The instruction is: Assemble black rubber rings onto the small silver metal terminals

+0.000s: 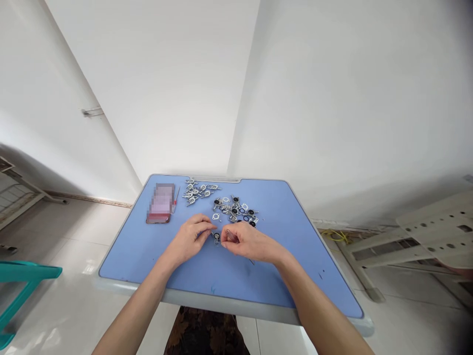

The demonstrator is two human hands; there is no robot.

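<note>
A small metal fitting with a black ring [217, 237] is at the middle of the blue table. My left hand [192, 237] pinches at its left side, thumb and fingertips close together. To its right, my right hand [247, 240] is closed, fingers curled in. A thin dark shaft [252, 262] shows below that hand; what the fingers hold is mostly hidden. Just beyond the hands lies a flat oval metal plate with holes [216, 216]. Farther right is a pile of metal fittings with black round parts [235, 211], with loose plates and rings among them.
The blue table [148, 261] stands against a white wall. At its back left lie a phone [160, 203], a thin tool with a red part [175, 201] and a group of several metal fittings [199, 191]. A green stool [25, 276] is at left, a beige metal-framed desk [424, 236] at right.
</note>
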